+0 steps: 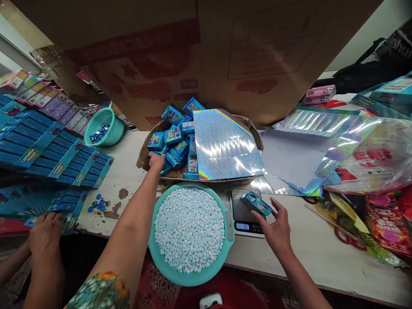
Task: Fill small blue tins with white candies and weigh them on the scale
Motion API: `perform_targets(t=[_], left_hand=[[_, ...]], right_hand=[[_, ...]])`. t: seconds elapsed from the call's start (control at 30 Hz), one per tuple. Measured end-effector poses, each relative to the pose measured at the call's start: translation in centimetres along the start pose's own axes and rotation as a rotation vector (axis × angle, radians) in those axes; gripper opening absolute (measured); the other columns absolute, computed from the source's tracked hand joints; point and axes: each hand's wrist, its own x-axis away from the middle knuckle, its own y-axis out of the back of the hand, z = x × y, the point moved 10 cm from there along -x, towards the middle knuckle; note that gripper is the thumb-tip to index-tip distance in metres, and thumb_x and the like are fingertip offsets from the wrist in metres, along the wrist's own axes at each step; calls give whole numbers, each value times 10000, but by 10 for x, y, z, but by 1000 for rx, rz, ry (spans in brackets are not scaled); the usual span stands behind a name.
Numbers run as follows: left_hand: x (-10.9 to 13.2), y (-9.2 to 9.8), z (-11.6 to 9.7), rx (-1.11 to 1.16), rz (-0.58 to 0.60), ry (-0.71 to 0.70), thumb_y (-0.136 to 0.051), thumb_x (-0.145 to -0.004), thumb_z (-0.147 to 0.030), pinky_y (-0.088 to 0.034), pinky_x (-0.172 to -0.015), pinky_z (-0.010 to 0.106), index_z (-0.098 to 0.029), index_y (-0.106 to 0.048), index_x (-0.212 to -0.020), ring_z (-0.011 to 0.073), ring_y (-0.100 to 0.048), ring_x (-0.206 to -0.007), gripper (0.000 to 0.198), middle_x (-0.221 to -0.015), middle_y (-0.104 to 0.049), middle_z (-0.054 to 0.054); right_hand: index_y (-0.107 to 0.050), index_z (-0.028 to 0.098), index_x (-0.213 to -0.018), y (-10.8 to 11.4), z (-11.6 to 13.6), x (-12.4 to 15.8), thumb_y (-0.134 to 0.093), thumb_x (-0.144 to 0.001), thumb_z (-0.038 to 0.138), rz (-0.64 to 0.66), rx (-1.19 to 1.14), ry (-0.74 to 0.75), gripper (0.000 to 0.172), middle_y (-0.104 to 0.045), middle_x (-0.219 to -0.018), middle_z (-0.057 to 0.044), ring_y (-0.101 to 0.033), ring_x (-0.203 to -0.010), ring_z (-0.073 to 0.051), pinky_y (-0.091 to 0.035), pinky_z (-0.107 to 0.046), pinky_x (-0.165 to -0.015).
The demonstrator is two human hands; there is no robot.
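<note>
My left hand [156,160] reaches into a shallow cardboard box, its fingers closed around the edge of a small blue candy box; the fingertips are partly hidden. Other blue candy boxes [174,134] lie in a loose pile around it. Over a digital kitchen scale [242,210], my right hand [278,225] grips another blue candy box [256,202] between thumb and fingers, tilted. The scale display looks like 0.0. Between my forearms sits a turquoise colander [229,227] full of pale blue and white candies [189,229].
A holographic sheet [228,146] covers the right part of the cardboard box [141,159]. At left are stacked display packs [58,150], a turquoise bowl [112,128] and several blue discs [98,203]. Another person's hand [46,231] rests beside the packs. Scissors [349,238] lie right.
</note>
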Motion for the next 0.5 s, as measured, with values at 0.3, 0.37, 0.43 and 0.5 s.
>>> perform_targets(t=[0.3,0.37,0.43,0.5], left_hand=[[122,64,22,768,335,-171,-678,-721,-199,-548,-733,295,-233,-413,-1308,201,-637,-973,645,-1205,-597,111],[171,58,31,992,559,-136,-720,-707,-241,-541,-728,271,-234,-506,-1243,175,-642,-904,577,-1148,-629,89],[210,43,47,1106,689,-35,-753,-682,-257,-530,-685,237,-253,-551,-1198,140,-638,-808,554,-1068,-658,55],[239,24,63,1184,769,61,-775,-657,-256,-520,-657,218,-269,-573,-1173,122,-630,-750,554,-1009,-675,27]], right_hand=[[-535,226,-1257,35,102,38,-708,-775,357,-148,6,327,529,-569,-1189,-124,-531,-1140,-304,-437,-535,-985],[-568,245,-1192,9,119,41,-673,-808,357,10,-92,310,413,-591,-1155,-100,-555,-1102,-281,-443,-519,-980],[-573,262,-1165,-22,130,45,-638,-837,377,217,-207,235,353,-597,-1155,-86,-576,-1066,-258,-474,-484,-945],[-564,273,-1174,-48,142,54,-608,-858,417,415,-360,170,350,-592,-1182,-81,-588,-1057,-242,-493,-449,-921]])
